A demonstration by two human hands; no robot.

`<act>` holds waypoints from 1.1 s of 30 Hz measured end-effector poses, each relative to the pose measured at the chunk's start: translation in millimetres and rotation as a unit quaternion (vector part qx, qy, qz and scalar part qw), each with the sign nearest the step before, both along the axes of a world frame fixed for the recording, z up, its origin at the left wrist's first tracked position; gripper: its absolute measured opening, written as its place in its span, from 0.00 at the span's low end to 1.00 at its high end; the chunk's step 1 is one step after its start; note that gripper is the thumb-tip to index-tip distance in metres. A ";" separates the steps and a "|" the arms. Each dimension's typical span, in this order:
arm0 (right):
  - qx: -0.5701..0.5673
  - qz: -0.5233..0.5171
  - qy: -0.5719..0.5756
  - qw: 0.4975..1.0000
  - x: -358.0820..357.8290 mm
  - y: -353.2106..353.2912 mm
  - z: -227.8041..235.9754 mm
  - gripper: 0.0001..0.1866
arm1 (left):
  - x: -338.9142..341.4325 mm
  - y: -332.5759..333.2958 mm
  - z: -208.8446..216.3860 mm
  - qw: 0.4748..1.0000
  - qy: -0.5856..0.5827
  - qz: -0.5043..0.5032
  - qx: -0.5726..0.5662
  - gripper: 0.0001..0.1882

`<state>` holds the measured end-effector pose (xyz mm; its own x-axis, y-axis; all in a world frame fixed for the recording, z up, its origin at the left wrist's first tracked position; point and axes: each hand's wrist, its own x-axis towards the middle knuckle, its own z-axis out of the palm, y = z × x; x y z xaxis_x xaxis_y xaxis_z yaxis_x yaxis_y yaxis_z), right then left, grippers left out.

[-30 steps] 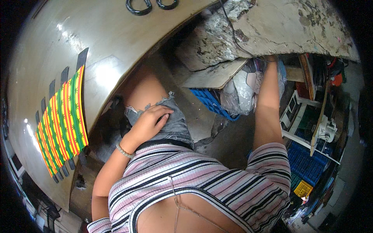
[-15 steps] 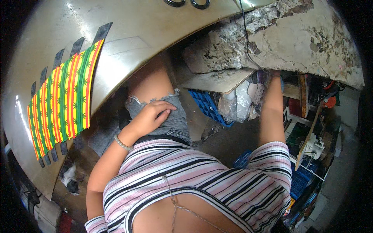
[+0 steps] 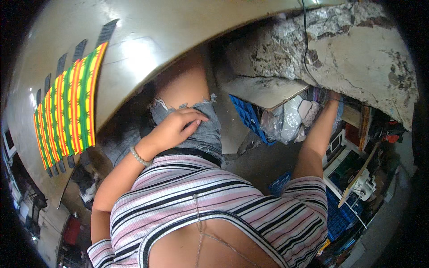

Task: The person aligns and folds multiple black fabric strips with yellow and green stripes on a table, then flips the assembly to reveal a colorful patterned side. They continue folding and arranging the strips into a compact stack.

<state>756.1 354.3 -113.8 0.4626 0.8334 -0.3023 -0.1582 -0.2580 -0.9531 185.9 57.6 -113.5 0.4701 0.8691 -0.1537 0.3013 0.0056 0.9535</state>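
Observation:
My left hand (image 3: 181, 125) lies on my thigh over frayed grey denim shorts (image 3: 206, 120). Its fingers are loosely bent and it holds nothing. My right arm stretches forward and to the right, beside a blue plastic crate (image 3: 247, 117) with clear plastic bags (image 3: 290, 114) in it. The right hand (image 3: 333, 97) reaches in below the edge of a worn, stained slab (image 3: 357, 62); its fingers are hidden. To the left, several yellow, green and red patterned strips (image 3: 67, 107) with dark grey webbing ends lie side by side on a metallic-looking tabletop (image 3: 120, 85).
A flat board (image 3: 268, 89) partly covers the crate. A black cable (image 3: 305, 44) hangs over the slab. At right stand a white frame (image 3: 346, 169), a white machine-like part (image 3: 366, 187) and blue baskets (image 3: 337, 214). The table's curved edge runs above my legs.
The view has shifted, and the black rings at the top edge have left the picture. My right arm still reaches under the slab; my left hand stays on my thigh.

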 end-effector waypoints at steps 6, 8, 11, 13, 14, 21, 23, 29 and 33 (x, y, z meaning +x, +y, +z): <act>0.007 0.016 -0.003 1.000 41.2 3.9 -5.2 0.20 | 56.3 21.6 5.2 0.998 0.033 -0.019 -0.043 0.15; 0.014 0.017 -0.006 1.000 53.0 1.5 -7.9 0.19 | 94.1 35.1 -3.4 0.982 -0.061 -0.014 -0.177 0.24; 0.024 0.003 -0.037 0.999 36.4 -31.7 -8.6 0.19 | 136.9 52.5 -17.6 0.975 -0.013 -0.086 -0.206 0.27; 0.022 -0.095 -0.131 0.987 -8.5 -82.3 -13.4 0.18 | 148.0 49.2 -21.4 0.980 0.019 -0.125 -0.154 0.27; 0.071 -0.144 -0.133 0.978 -40.5 -113.6 -17.0 0.18 | 145.3 43.7 -21.5 0.974 0.006 -0.161 -0.157 0.26; 0.095 -0.089 -0.041 0.991 -248.2 -234.9 -67.3 0.38 | 69.4 -0.3 -14.8 0.940 -0.054 -0.223 -0.254 0.22; 0.024 -0.059 -0.283 0.957 -260.2 -219.8 -67.1 0.40 | 59.9 -0.5 -16.7 0.936 -0.116 -0.181 -0.278 0.20; -0.019 -0.118 -0.399 0.909 -275.6 -182.7 -48.8 0.32 | 41.0 3.9 -20.2 0.935 -0.119 -0.206 -0.262 0.21; 0.037 -0.202 -0.458 0.865 -256.1 -159.2 -61.1 0.25 | 10.0 -3.1 -22.0 0.925 -0.167 -0.182 -0.290 0.20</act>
<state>500.0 195.1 -174.9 0.7377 0.5495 0.3922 0.6094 -0.2918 -0.7372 195.8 54.5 -135.5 0.8203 0.4616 -0.3377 0.0733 0.5007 0.8625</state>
